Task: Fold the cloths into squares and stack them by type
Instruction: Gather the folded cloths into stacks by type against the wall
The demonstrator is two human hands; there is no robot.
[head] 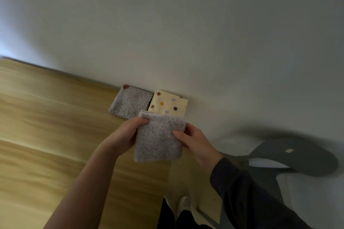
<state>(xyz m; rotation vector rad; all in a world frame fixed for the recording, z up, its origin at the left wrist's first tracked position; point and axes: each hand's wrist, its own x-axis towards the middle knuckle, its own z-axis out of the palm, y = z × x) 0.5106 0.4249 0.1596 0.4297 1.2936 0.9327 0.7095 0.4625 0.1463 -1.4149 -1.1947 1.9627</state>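
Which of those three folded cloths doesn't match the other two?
The yellow cloth with big dots, against the wall. The grey cloth beside it and the held cloth have tiny speckles.

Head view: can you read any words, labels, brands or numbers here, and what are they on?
No readable text in this view.
May be a label, too small and blurred to read: the pale patch on the dark grey object at right.
Dots only, no lettering: the held speckled cloth, gripped by the left hand and the right hand.
Dots only: the folded speckled cloth and the yellow dotted cloth on the table.
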